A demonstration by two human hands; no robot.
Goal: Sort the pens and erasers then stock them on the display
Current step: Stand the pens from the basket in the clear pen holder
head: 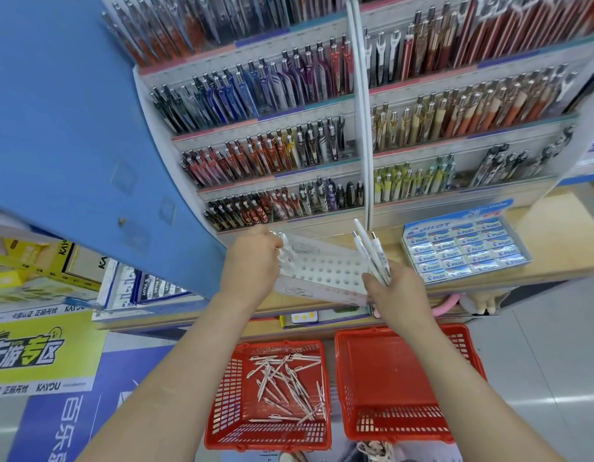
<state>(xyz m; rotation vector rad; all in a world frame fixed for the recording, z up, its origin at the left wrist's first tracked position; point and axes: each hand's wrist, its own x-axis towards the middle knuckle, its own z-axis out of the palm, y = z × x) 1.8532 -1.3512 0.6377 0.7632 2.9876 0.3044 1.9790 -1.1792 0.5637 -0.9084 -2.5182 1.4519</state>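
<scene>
Right hand (394, 291) is closed around a bundle of white pens (372, 253); barrels fan up toward 11 o'clock, silver tips out, lower ends hidden in the fist. Left hand (253, 261) is pinched on the left end of the white pen holder (322, 271), fingertips (278, 244) on a couple of white pens (286, 251) at that edge; probably seated in holes, contact too blurred to confirm.

Holder: flat white plastic block, grid of round holes, mostly unfilled, tilted, lying on the wooden shelf ledge (552, 241). Near edge partly covered by both wrists.

At 2 o'clock of the right hand: open carton of Pilot erasers (465, 251), blue-white sleeves packed in rows, well apart from the hand.

At 6 o'clock: two red plastic lattice baskets. Left basket (228, 388) holds loose white pens (285, 378) in a crossed heap. Right basket (472, 361) shows bare floor; its near left corner is hidden by the right forearm.

At 12 o'clock: stepped display rack (365, 105) of clip pens, clear fronts, rows sorted by colour, top cut off. Blue panel (72, 128) blocks 10 o'clock.
</scene>
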